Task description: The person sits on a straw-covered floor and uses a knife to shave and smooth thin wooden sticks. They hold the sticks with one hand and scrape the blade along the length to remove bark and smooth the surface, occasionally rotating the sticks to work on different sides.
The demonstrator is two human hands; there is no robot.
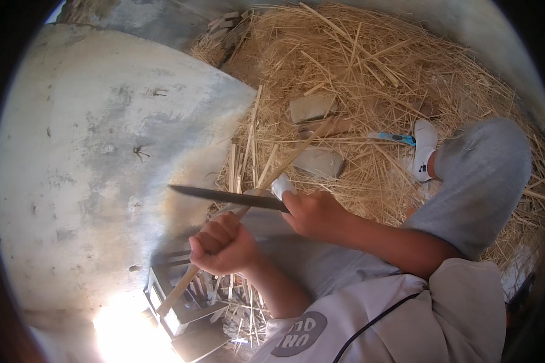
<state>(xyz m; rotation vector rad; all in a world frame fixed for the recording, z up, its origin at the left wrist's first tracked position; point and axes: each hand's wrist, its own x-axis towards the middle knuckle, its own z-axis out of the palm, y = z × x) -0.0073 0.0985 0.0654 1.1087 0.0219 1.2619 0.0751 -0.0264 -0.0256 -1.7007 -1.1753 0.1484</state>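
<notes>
My left hand (224,245) is closed around a long, pale wooden strip (178,292) that looks like split bamboo. The strip slants from the lower left up toward the straw-covered floor. My right hand (316,215) grips a knife (224,195) with a long, dark blade; its handle is hidden in the fist. Pointing left, the blade crosses the strip just beyond my left hand. Whether the edge bites into the wood, I cannot tell.
Straw and thin slivers (369,54) cover the floor. Two flat stones (318,162) lie ahead, with a blue-handled tool (396,138) near my socked foot (426,142). A stained wall (103,157) rises at left. A box-like frame (194,314) stands lower left beside loose sticks.
</notes>
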